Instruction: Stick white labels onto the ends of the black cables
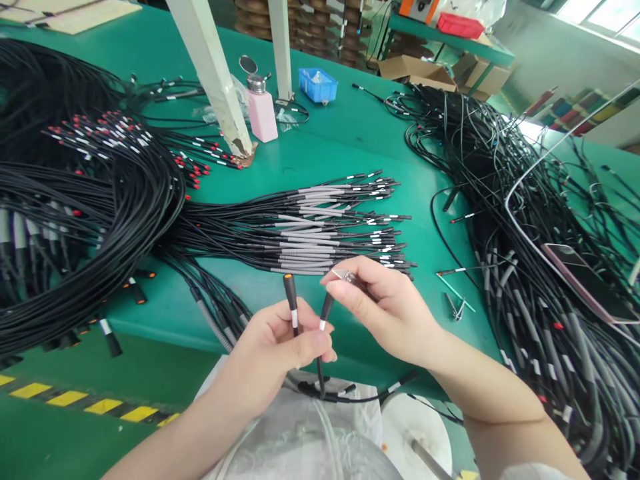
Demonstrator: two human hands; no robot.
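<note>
My left hand (287, 343) is closed on a black cable (320, 373) with two connector ends standing up from it. One connector (290, 292) has an orange tip and a white label below it. The other connector (327, 308) leans toward my right hand (385, 307). Pinched in my right fingers, close to that connector's tip, is a small silver metal tool (345, 274); its exact kind is partly hidden by the fingers. More of the cable hangs below my hands, over my lap.
Bundled black cables (305, 250) lie ahead, a large coil (145, 200) to the left, and a tangled heap (500, 200) with a phone (590, 280) on the right. A pink bottle (263, 115), blue bin (319, 85) and white post (213, 73) stand behind. Small metal clippers (456, 308) lie nearby.
</note>
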